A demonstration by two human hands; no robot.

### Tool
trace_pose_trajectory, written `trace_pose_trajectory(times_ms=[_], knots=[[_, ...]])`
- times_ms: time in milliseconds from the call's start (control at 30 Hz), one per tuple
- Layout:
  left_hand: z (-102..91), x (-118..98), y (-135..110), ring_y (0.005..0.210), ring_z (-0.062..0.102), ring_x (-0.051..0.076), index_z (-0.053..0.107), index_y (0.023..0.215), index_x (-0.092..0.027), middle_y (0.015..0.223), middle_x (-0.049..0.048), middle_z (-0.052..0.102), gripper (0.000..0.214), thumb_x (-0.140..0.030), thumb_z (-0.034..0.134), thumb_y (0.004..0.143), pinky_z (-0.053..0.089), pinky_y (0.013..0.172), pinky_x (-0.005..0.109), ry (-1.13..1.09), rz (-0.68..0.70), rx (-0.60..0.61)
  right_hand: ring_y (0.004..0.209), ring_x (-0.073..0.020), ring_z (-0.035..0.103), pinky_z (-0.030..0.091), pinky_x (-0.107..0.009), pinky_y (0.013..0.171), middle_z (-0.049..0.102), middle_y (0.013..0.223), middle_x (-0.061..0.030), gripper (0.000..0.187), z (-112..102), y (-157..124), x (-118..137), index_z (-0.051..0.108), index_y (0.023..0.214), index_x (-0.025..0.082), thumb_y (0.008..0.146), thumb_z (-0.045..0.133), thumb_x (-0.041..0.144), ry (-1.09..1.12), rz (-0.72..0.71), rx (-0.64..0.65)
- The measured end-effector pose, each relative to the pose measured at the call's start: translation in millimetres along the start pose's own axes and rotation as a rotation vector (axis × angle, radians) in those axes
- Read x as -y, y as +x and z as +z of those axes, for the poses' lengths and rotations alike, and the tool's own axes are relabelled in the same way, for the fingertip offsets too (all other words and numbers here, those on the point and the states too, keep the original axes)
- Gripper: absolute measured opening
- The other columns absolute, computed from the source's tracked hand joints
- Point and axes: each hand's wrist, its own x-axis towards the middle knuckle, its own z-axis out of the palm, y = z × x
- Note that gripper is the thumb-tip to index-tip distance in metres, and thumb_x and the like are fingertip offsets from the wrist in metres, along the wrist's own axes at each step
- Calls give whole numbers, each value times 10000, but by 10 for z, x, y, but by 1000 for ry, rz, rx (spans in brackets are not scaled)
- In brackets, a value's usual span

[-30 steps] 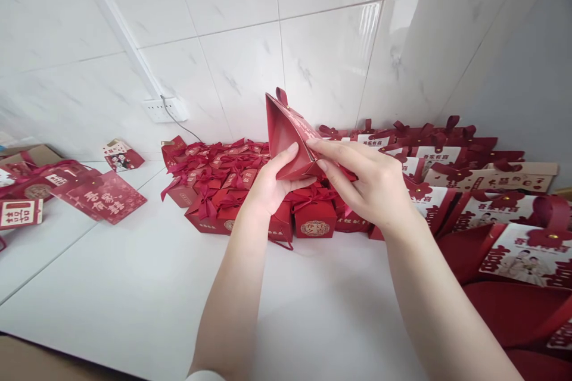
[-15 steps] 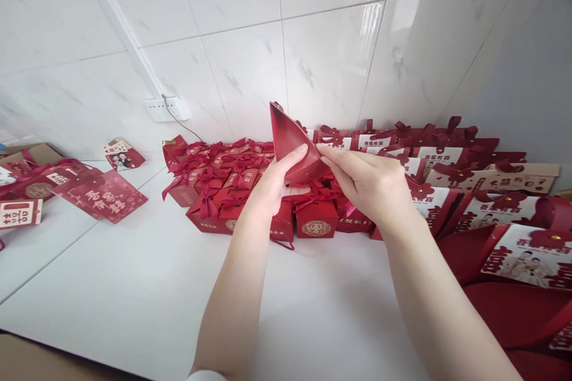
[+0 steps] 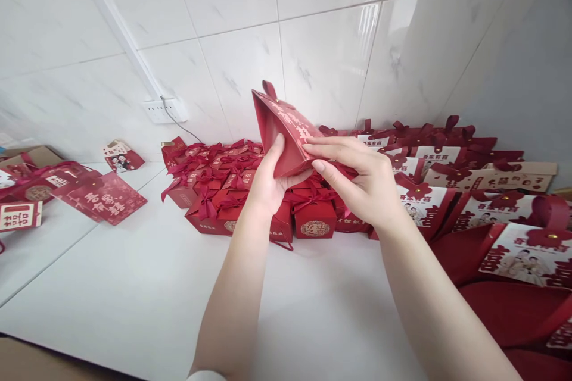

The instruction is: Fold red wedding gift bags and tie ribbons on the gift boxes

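A red paper gift box [image 3: 290, 125] with pale printed characters and a ribbon loop at its top is held tilted above the table. My left hand [image 3: 268, 181] grips it from below, thumb against the hollow-looking red side and fingers under the bottom. My right hand [image 3: 357, 175] pinches the lower right corner, fingers lying on the printed face and thumb at the edge. Behind and below my hands stand several small red boxes [image 3: 314, 220] tied with ribbon bows. The bottom of the held box is partly hidden by my fingers.
Rows of red and white gift boxes [image 3: 522, 256] with ribbon loops fill the right side. On the left lie flat red printed packets [image 3: 114, 199] and a small white and red box [image 3: 20, 214]. A wall socket [image 3: 164, 111] with a cable sits above the white table [image 3: 134, 286].
The gift box has turned and shifted slightly left, bringing its printed face and ribbon loop into view. My right hand has opened out from a tight pinch, fingers now along the printed face.
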Motion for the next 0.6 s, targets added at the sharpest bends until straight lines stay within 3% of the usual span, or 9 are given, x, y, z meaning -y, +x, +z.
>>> trace_pose_trajectory(times_ms=[133, 233, 300, 367, 467, 600], knots=[[-180, 59, 109, 1028, 724, 238, 720, 1122, -201, 1179, 77, 741, 351, -461, 610, 913, 653, 722, 292, -111, -46, 31, 1356, -295, 550, 457, -546, 1126, 632, 1410, -45, 247, -29, 8, -65, 737, 1181, 346, 955, 638, 320, -78, 72, -14], [-240, 171, 181, 892, 726, 157, 692, 1195, -259, 1109, 28, 743, 350, -375, 680, 865, 618, 631, 197, -89, 13, -17, 1490, -340, 390, 445, -582, 1126, 489, 1553, -67, 521, 10, -14, -160, 581, 1386, 371, 887, 726, 393, -37, 143, -151], [-227, 239, 205, 802, 705, 107, 617, 1324, -362, 1116, -16, 737, 490, -351, 711, 843, 575, 571, 151, -20, 90, -55, 1458, -316, 449, 531, -521, 1052, 487, 1555, -81, 686, 60, -27, -236, 424, 1501, 378, 885, 722, 426, 121, 224, -188], [-181, 277, 203, 752, 684, 86, 530, 1408, -448, 1147, -40, 732, 581, -359, 698, 859, 550, 542, 144, 84, 170, -100, 1297, -260, 620, 608, -428, 937, 582, 1471, -69, 621, 109, -27, -318, 392, 1509, 381, 942, 637, 443, 340, 346, -144], [-95, 258, 160, 917, 715, 141, 509, 1424, -477, 1265, -32, 699, 551, -438, 670, 898, 611, 679, 216, 261, 260, -147, 1061, -217, 736, 644, -367, 809, 690, 1322, -45, 458, 136, -9, -444, 497, 1423, 354, 980, 543, 460, 579, 524, -163], [-16, 150, 67, 1307, 595, 254, 639, 1326, -367, 1435, 3, 615, 393, -496, 581, 960, 580, 992, 361, 484, 383, -129, 1060, -231, 736, 647, -368, 782, 693, 1311, -42, 408, 58, 17, -580, 558, 1349, 322, 972, 525, 476, 631, 531, -218]])
